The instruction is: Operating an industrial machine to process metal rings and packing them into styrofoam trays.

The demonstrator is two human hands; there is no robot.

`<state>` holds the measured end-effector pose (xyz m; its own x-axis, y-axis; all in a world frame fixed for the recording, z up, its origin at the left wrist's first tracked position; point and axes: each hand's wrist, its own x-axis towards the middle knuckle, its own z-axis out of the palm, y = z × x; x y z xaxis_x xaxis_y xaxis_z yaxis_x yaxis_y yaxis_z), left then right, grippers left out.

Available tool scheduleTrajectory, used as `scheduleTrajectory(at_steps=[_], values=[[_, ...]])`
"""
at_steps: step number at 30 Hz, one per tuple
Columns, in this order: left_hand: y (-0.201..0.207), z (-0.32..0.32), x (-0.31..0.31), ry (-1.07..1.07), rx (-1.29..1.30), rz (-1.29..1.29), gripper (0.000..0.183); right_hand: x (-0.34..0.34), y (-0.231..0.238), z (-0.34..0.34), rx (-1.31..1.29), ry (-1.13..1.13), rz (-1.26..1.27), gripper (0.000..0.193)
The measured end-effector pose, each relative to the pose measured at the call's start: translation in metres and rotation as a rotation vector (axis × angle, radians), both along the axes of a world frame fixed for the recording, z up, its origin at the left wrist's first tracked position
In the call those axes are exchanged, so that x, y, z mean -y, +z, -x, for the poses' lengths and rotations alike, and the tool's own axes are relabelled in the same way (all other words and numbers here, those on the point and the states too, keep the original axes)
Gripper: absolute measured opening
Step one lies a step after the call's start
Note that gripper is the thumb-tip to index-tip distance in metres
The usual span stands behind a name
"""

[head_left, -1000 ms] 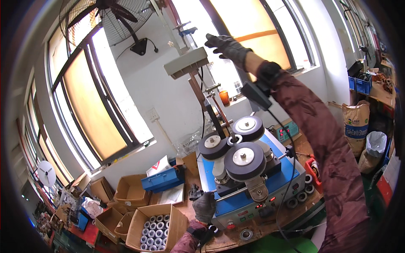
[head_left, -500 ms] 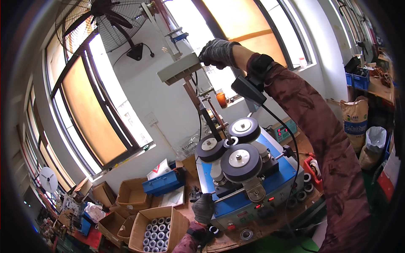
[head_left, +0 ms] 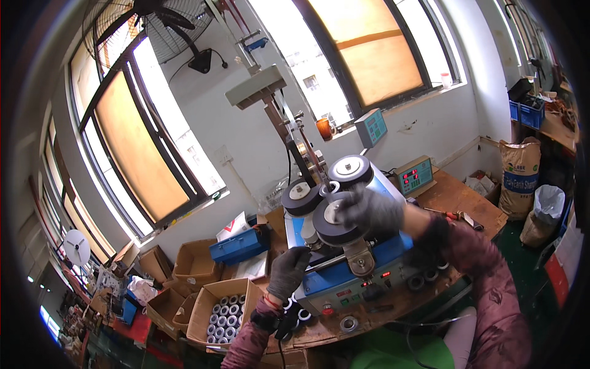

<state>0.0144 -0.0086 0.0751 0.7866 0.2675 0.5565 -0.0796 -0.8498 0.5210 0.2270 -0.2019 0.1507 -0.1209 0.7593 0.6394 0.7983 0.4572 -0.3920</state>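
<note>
A blue bench machine (head_left: 319,295) carries dark rollers with pale hubs: a left roller (head_left: 299,195), a back roller (head_left: 350,171) and a front roller (head_left: 326,229). A metal ring (head_left: 330,188) sits between them, below an upright arm with a grey box head (head_left: 257,87). My right hand (head_left: 372,212), in a grey glove and smeared by motion, is over the front roller and hides part of it. My left hand (head_left: 289,273), also gloved, is at the machine's front left corner with its fingers curled together. What lies in them is hidden.
An open cardboard box (head_left: 206,320) of metal rings stands left of the machine, with a blue toolbox (head_left: 241,251) behind it. A loose ring (head_left: 349,324) lies at the bench's front edge. A control box with a red display (head_left: 415,176) sits at the back right.
My right hand has come down from the grey box head to the front roller. My left hand has risen slightly at the machine's left corner. The view has shifted a little.
</note>
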Motion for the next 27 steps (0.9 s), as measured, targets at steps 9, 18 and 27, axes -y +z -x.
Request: scheduleTrajectory(at_steps=[9,18,27], values=[[0.059,-0.024,0.112,-0.458,-0.455,0.753,0.02,0.078,-0.092,0.059,-0.983,0.133,0.335,0.015],[0.073,-0.11,0.034,-0.02,0.279,0.059,0.017,0.075,-0.125,0.021,-0.741,0.0,0.273,0.023],[0.07,-0.141,0.015,0.107,0.079,-0.047,0.018,0.092,-0.149,-0.009,-0.832,-0.012,0.363,0.019]])
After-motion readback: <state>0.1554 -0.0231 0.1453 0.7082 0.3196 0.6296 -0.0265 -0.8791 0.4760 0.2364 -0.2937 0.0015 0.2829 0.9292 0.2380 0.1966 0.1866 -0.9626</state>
